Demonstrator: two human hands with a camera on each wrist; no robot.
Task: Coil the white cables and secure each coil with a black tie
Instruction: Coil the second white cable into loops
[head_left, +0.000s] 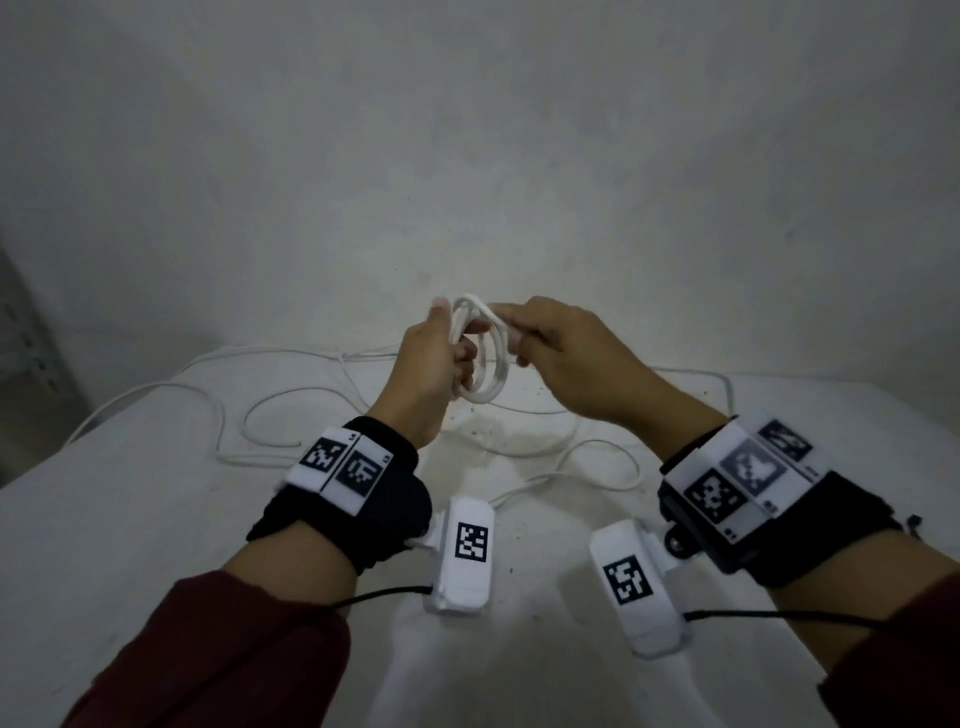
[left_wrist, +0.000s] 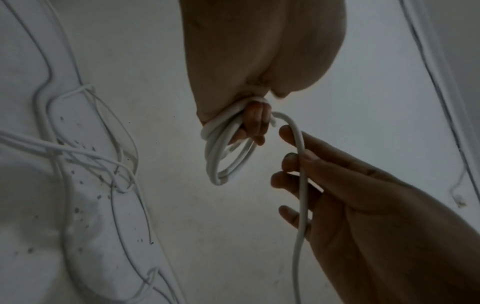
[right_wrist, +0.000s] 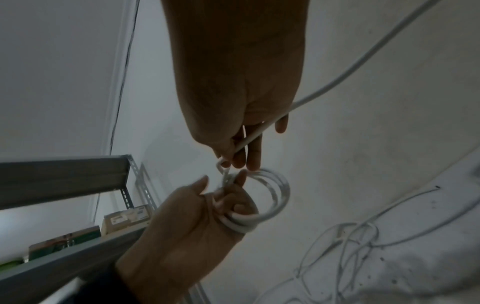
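My left hand (head_left: 434, 364) is raised above the table (head_left: 130, 519), fingers curled through a coil (head_left: 480, 358) of white cable, gripping several loops against the palm; the coil hangs below and to the right of that hand. My right hand (head_left: 566, 353) is just beside the coil on its right side, thumb and fingers pinching the free run of the same cable (left_wrist: 298, 185), which passes across the right fingers (left_wrist: 288, 160) and trails away under the palm. The two hands nearly touch at the top of the coil. Farther off, loose white cables (head_left: 234, 410) lie spread over the table, well apart from both hands. A metal shelf (right_wrist: 64, 174) stands beyond.
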